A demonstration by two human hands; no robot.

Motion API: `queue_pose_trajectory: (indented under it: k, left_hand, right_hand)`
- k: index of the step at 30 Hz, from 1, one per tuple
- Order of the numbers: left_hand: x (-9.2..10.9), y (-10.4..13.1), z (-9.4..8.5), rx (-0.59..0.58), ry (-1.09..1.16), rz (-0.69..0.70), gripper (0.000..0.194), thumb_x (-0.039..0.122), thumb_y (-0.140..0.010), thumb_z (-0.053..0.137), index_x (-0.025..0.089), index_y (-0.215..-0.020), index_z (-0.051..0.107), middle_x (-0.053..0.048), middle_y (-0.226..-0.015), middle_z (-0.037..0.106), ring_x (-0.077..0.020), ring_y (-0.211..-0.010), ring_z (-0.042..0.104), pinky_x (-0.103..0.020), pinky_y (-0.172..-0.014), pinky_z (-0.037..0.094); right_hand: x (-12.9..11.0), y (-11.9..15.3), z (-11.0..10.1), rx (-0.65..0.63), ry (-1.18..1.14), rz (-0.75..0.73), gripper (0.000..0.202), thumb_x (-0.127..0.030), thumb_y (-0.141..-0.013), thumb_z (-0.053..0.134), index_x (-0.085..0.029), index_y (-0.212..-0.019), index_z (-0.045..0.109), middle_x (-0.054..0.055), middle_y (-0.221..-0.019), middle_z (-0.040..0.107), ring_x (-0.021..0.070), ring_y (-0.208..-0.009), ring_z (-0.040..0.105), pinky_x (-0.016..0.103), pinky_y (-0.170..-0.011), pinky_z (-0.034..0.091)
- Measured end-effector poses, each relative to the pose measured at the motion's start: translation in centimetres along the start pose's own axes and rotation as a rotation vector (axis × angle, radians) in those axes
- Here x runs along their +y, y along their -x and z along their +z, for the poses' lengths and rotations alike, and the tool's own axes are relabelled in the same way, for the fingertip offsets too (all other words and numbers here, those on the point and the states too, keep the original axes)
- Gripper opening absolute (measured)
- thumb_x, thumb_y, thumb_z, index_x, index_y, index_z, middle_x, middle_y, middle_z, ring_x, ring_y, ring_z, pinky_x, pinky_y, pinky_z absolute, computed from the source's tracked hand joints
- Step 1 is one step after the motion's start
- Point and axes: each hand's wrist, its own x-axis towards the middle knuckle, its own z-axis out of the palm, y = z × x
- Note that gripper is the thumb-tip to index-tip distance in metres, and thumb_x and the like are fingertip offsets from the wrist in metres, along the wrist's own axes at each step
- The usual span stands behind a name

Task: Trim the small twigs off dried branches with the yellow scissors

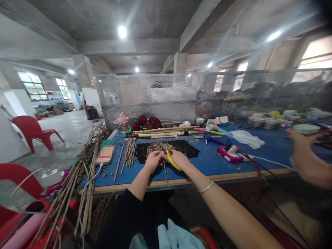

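One mesh screen stands behind one long blue surface. At least two red chairs are on the left. One pile of long sticks, too many to count, leans over the left end of the surface.

One black cloth lies before the person, strewn with countless chips. At the far right, one co-worker's hand is at one pale bowl. One white bag lies toward the back. Two purple power strips show: one on the surface, right of the cloth, and one at the far left, beyond the long sticks.

The person's two hands are close together at the near edge of the cloth. The right hand has its grip closed on one pair of yellow-handled scissors; one bangle circles that wrist. The left hand has its grip closed, fingers pinching one thin stick, whose lower end points toward the person, just beside the scissors.

Several short sticks, too tightly grouped to count, lie left of the cloth. At least three dark red yarn balls sit behind it.
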Motion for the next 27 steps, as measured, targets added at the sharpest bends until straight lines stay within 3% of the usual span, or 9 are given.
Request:
queue_pose_trajectory:
  k: [11, 16, 22, 27]
  left_hand:
    - [0.3, 0.5, 0.3, 0.020, -0.057, 0.009, 0.011, 0.024, -0.069, 0.058, 0.013, -0.071, 0.055, -0.001, -0.056, 0.058, -0.0066, -0.044, 0.053, -0.013, -0.036, 0.035]
    - [0.7, 0.8, 0.3, 0.010, -0.036, 0.015, 0.015, 0.028, -0.070, 0.058, 0.013, -0.071, 0.055, 0.000, -0.055, 0.057, -0.0060, -0.044, 0.051, -0.013, -0.037, 0.035]
    - [0.9, 0.9, 0.1, 0.013, 0.090, -0.016, 0.026, 0.036, -0.070, 0.061, 0.013, -0.080, 0.055, -0.001, -0.059, 0.057, -0.0069, -0.046, 0.054, -0.014, -0.037, 0.034]
    - [0.9, 0.7, -0.1, 0.062, 0.143, -0.050, 0.027, 0.037, -0.077, 0.051, 0.016, -0.093, 0.050, 0.001, -0.057, 0.055, -0.0082, -0.044, 0.054, -0.014, -0.035, 0.031]
  right_hand:
    - [0.7, -0.6, 0.3, -0.040, 0.006, -0.033, 0.062, -0.073, -0.064, 0.042, -0.019, -0.084, 0.065, 0.013, -0.091, 0.064, 0.0271, -0.086, 0.060, 0.030, -0.068, 0.044]
    - [0.7, -0.6, 0.1, -0.033, 0.027, -0.006, 0.064, -0.073, -0.063, 0.043, -0.016, -0.080, 0.065, 0.016, -0.088, 0.064, 0.0278, -0.084, 0.061, 0.031, -0.068, 0.044]
    - [1.2, 0.2, 0.7, 0.176, -0.064, 0.053, 0.053, -0.065, -0.065, 0.048, -0.020, -0.088, 0.061, 0.011, -0.087, 0.064, 0.0252, -0.083, 0.060, 0.031, -0.069, 0.042]
    - [2.5, 0.2, 1.7, 0.383, -0.351, 0.026, 0.036, -0.043, -0.066, 0.054, -0.017, -0.090, 0.058, 0.007, -0.083, 0.063, 0.0182, -0.076, 0.058, 0.024, -0.066, 0.040]
